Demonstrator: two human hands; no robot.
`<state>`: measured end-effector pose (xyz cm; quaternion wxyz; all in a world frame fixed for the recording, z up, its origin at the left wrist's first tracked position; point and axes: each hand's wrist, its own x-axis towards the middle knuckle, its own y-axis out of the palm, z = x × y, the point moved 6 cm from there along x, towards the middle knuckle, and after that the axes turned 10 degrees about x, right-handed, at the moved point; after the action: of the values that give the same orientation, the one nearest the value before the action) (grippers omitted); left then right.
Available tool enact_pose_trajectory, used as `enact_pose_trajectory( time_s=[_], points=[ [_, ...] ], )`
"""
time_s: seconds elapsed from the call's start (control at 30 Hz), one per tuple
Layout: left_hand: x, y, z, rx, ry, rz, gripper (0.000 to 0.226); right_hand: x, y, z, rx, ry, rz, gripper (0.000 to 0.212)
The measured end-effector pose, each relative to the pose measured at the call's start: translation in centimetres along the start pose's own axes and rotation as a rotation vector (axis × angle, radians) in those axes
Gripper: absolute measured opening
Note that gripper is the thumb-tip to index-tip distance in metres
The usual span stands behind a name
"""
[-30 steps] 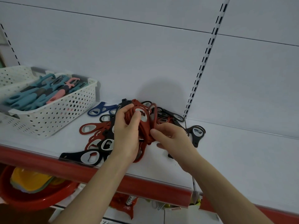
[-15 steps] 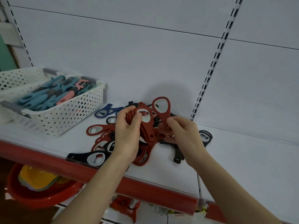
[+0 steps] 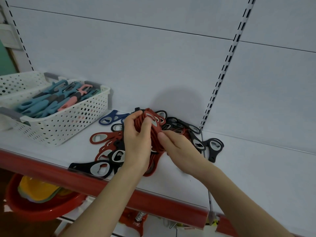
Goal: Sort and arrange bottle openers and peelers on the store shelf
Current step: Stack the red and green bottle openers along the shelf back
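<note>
Red bottle openers (image 3: 153, 129) are bunched into a thick stack, right in the middle of the pile on the shelf (image 3: 256, 168), close to the back wall. The top of the bundle is lifted. The lower ends hang down to the shelf, and I can't tell whether they touch it.

The left hand (image 3: 136, 144) has the stack from the left, fingers (image 3: 132, 118) curled over its top and thumb clamped on the front face. The right hand (image 3: 181, 149) comes in from the right with its thumb pressed to the stack's lower edge and its other fingers curled in beneath, so it's pinching the same bundle.

Around the hands, loose openers lie scattered. A single red opener (image 3: 102, 137) lies flat to the left, with a blue opener (image 3: 111, 117) behind it towards the basket. A black opener (image 3: 94, 168) sits right at the red front lip (image 3: 162, 206). Another black one lies just right of the foot of the slotted upright (image 3: 220, 79).

Over on the left stands a white perforated basket (image 3: 71, 127) filled with peelers (image 3: 47, 105), mostly teal with a pink one among them. A second white basket (image 3: 15, 82) sits just behind it. Under the shelf is a red basin (image 3: 34, 212) with something yellow in it.
</note>
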<state>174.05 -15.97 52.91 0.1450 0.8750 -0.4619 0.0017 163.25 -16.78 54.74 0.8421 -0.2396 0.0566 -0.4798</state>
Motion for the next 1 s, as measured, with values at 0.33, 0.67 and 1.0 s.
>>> enact_pose_trajectory(
  time_s=[0.33, 0.67, 1.0],
  points=[
    [0.1, 0.0, -0.2, -0.108, -0.102, 0.198, 0.032, 0.3, -0.1, -0.7, 0.008, -0.003, 0.150, 0.018],
    [0.3, -0.1, -0.9, -0.215, -0.101, 0.347, 0.044, 0.1, -0.5, -0.7, 0.336, 0.138, 0.273, 0.024],
    [0.2, 0.1, -1.3, -0.004, -0.041, 0.372, 0.036, 0.3, 0.5, -0.9, 0.240, 0.066, 0.277, 0.006]
  ],
)
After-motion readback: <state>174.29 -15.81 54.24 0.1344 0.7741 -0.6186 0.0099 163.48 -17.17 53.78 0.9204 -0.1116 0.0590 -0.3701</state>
